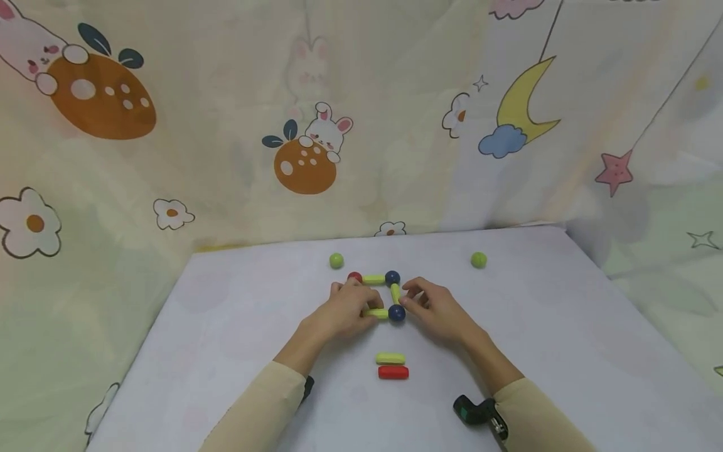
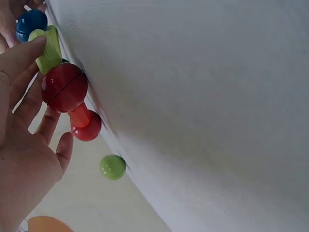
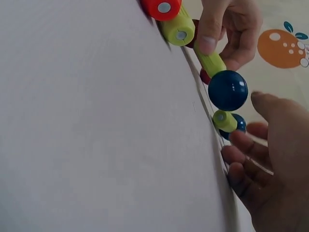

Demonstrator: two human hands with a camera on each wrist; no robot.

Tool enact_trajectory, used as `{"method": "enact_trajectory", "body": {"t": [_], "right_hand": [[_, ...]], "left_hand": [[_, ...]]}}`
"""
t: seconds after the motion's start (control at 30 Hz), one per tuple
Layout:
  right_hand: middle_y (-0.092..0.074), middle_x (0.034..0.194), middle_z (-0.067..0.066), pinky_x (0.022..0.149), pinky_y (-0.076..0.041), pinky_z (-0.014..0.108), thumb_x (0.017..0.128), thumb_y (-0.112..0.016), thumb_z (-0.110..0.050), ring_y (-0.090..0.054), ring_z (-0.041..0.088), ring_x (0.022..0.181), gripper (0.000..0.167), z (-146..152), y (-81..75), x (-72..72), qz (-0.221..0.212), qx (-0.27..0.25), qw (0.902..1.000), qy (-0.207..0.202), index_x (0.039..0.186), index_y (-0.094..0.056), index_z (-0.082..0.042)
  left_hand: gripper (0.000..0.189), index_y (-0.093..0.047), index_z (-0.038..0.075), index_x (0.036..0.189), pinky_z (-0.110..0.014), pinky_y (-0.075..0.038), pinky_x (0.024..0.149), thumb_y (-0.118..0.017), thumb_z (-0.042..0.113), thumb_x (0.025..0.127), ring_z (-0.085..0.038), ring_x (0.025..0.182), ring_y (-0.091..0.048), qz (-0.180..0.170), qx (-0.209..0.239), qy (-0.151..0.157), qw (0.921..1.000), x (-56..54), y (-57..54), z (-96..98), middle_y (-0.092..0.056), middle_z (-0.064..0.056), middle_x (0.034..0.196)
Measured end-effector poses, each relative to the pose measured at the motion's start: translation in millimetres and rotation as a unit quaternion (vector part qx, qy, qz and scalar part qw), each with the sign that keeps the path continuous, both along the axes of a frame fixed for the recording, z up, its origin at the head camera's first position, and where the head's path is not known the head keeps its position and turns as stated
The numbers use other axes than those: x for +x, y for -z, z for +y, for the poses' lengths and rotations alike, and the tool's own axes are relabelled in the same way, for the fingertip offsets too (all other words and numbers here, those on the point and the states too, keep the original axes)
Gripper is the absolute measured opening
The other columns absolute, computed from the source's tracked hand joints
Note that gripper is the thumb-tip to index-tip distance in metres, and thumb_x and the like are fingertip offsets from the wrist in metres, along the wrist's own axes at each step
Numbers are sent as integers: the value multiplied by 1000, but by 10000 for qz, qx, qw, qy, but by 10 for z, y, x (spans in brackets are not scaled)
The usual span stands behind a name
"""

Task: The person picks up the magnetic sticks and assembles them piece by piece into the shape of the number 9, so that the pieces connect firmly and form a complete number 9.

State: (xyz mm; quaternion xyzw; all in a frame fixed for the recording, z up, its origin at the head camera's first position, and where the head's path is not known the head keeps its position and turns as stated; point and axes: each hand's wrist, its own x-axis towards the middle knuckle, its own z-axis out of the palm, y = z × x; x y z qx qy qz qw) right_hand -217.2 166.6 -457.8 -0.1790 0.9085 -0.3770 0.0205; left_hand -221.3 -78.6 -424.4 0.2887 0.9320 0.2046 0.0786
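Note:
On the white table stands a square frame of rods and balls. Its far side has a red ball (image 1: 354, 277), a yellow-green rod (image 1: 373, 279) and a blue ball (image 1: 392, 277). Another yellow-green rod (image 1: 395, 293) runs down to the near blue ball (image 1: 397, 313). My left hand (image 1: 344, 312) pinches the near yellow-green rod (image 3: 211, 63) between thumb and fingers. In the left wrist view, a second red ball (image 2: 64, 88) and a red rod (image 2: 79, 115) show past that hand. My right hand (image 1: 440, 312) is beside the near blue ball, fingers loosely bent, holding nothing.
A loose yellow-green rod (image 1: 390, 358) and a loose red rod (image 1: 393, 373) lie nearer the person. Two green balls, one at left (image 1: 336, 260) and one at right (image 1: 479, 260), sit toward the back. A printed cloth (image 1: 226, 157) hangs behind the table.

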Motion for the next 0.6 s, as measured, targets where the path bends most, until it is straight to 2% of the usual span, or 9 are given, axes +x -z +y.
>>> {"method": "enact_trajectory", "body": {"t": [0.2, 0.4, 0.6], "right_hand": [[-71, 104, 0, 82, -55, 37, 100, -61, -49, -64, 14, 89, 40, -131, 15, -103, -82, 268, 9973, 677, 120, -65, -15], [-71, 93, -1, 79, -54, 36, 97, -68, -45, -63, 15, 86, 36, -251, -22, -163, -9, 471, 9941, 980, 108, -70, -11], [-68, 82, -1, 71, -51, 32, 89, -76, -51, -60, 16, 76, 42, -305, -35, -210, -224, 595, 9914, 1148, 99, -69, -10]], "left_hand": [[15, -75, 26, 106, -42, -30, 89, -77, 21, 92, -14, 106, -46, 65, 21, 32, 10000, 17, 3, -33, -68, 18, 96], [15, -75, 26, 107, -41, -31, 88, -77, 22, 92, -14, 105, -46, 10, -3, -24, 10000, 12, 5, -58, -68, 18, 95], [16, -75, 26, 106, -41, -32, 89, -78, 22, 92, -14, 106, -46, 6, -17, -26, 10000, -11, 37, -32, -67, 17, 95]]}}
